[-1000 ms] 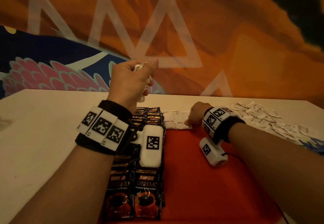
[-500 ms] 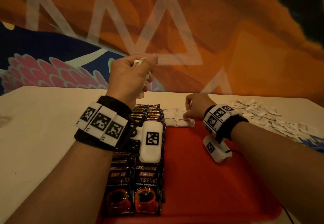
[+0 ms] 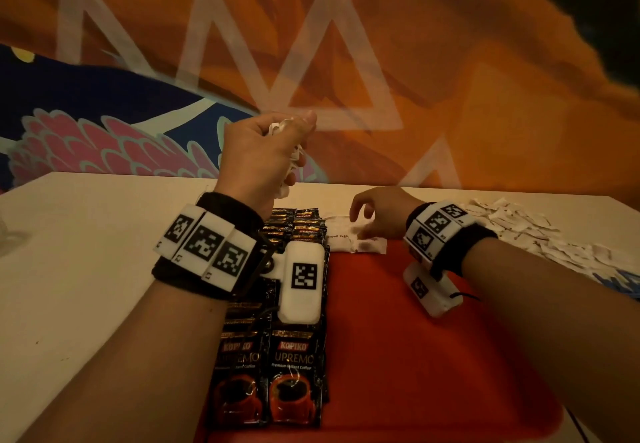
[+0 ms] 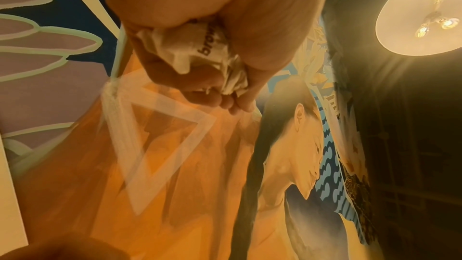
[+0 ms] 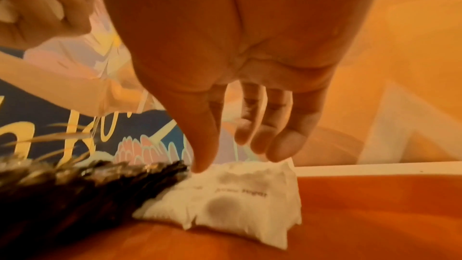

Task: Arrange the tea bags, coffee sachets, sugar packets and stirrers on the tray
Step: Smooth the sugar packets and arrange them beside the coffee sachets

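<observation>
On the tray, crosswise sugar packets — right hand spread, left hand clutching more.

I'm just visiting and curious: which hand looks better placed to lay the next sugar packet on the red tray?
Probably the right hand: open, just above the sugar packets on the tray. The left hand, raised, grips a bunch of packets to draw from.

Left hand raised above table level, fingers curled into a tight fist around a crumpled bunch of sugar packets. Right hand low, palm down, fingers loosely spread, thumb tip touching down.
</observation>
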Demonstrator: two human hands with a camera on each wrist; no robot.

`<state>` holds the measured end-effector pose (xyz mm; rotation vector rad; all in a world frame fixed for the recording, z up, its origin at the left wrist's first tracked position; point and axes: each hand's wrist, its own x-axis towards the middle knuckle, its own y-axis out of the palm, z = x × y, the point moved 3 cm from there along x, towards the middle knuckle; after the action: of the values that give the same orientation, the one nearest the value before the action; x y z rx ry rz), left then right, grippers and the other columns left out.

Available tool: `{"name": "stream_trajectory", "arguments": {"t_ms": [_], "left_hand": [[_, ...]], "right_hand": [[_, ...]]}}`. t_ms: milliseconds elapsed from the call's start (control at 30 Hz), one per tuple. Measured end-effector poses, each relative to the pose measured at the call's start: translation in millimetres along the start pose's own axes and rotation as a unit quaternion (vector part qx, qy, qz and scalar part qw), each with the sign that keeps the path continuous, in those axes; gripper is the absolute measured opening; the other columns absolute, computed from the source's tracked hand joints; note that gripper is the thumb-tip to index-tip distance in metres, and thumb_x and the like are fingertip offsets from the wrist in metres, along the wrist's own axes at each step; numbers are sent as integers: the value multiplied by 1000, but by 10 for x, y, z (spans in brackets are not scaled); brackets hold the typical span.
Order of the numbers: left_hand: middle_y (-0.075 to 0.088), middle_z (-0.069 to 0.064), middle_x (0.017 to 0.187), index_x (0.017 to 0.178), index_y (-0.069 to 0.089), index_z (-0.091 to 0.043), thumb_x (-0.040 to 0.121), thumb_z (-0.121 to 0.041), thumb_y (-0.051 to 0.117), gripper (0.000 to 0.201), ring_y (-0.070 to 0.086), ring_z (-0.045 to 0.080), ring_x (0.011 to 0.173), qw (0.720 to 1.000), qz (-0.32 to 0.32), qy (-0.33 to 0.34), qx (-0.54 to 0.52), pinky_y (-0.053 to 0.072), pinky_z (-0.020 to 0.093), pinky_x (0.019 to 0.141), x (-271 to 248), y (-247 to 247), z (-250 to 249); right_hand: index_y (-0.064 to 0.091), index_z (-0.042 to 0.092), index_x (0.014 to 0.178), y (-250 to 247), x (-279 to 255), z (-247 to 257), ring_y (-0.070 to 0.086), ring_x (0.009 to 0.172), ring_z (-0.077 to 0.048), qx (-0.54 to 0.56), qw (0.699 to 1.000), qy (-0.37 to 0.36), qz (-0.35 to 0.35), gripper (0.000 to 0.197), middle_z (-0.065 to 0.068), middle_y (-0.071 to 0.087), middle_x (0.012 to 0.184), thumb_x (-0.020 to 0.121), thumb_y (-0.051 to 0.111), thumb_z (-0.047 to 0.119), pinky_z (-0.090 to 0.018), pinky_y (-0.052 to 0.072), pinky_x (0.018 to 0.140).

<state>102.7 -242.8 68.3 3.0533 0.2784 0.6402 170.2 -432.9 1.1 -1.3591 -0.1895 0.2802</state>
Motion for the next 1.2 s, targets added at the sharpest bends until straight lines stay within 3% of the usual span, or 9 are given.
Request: {"name": "stream_trajectory", "arguments": {"t_ms": [200, 333, 433, 500, 600, 733, 933, 1067, 1200], "left_hand": [[62, -2, 67, 80, 71, -15, 92, -37, 68, 25, 53, 11, 55, 997, 28, -48, -52, 35, 22, 40, -6, 40, 31], [59, 0, 70, 82, 70, -12, 85, -51, 63, 40, 53, 13, 58, 986, 114, -87, -79, 32, 22, 42, -47, 119, 48], [59, 3, 71, 86, 71, -13, 79, -66, 53, 56, 54, 14, 59, 982, 145, -96, -77, 32, 21, 43, -79, 165, 47], [60, 6, 74, 87, 70, -13, 84, -70, 44, 63, 56, 14, 61, 984, 134, -99, -68, 35, 22, 43, -82, 173, 40], [60, 10, 73, 90, 68, -12, 96, -66, 35, 62, 56, 16, 59, 985, 120, -101, -72, 37, 23, 43, -79, 187, 38], [61, 6, 67, 98, 59, -14, 91, -70, 36, 61, 55, 18, 55, 988, 127, -87, -26, 39, 27, 48, -107, 218, 57], [63, 4, 65, 103, 57, -8, 87, -66, 40, 62, 57, 16, 54, 979, 192, -62, -18, 37, 22, 38, -117, 257, 78], [65, 4, 76, 112, 59, 0, 77, -43, 65, 55, 55, 14, 56, 972, 223, -50, -49, 35, 19, 35, -125, 257, 79], [66, 5, 76, 115, 66, -2, 79, -24, 71, 42, 56, 13, 57, 981, 192, -10, -35, 37, 21, 37, -110, 250, 89]], "right_hand": [[70, 22, 92, -286, -168, 51, 65, 78, -8, 146, 979, -17, -143, 11, 7, 68, 88, 85, 76, 28, -17, 45, 63], [70, 21, 83, -469, -362, 237, 65, 73, -12, 269, 927, -72, -250, 8, 6, 69, 77, 85, 76, 27, -32, 54, 72], [69, 21, 79, -549, -519, 399, 64, 66, -12, 347, 886, -120, -282, 9, 2, 70, 73, 85, 75, 21, -31, 53, 63], [70, 21, 80, -573, -601, 470, 65, 70, -10, 393, 869, -131, -271, 9, 2, 71, 77, 83, 77, 25, -25, 49, 61], [72, 17, 87, -548, -650, 513, 68, 79, -17, 440, 853, -138, -245, 22, -1, 73, 85, 75, 84, 32, -23, 48, 63], [69, 15, 88, -471, -671, 570, 69, 75, -14, 461, 843, -137, -240, 25, -1, 74, 83, 74, 85, 29, -18, 48, 60], [64, 12, 78, -419, -670, 500, 54, 71, -14, 582, 786, -90, -188, 11, -2, 62, 76, 83, 74, 12, -30, 43, 60], [61, 11, 79, -466, -678, 425, 56, 69, -14, 657, 734, -65, -161, 13, -4, 62, 77, 89, 65, 5, -26, 43, 58], [64, 14, 79, -492, -702, 370, 61, 73, -16, 699, 693, -48, -167, 14, -4, 66, 80, 90, 64, 4, -24, 47, 56]]}}
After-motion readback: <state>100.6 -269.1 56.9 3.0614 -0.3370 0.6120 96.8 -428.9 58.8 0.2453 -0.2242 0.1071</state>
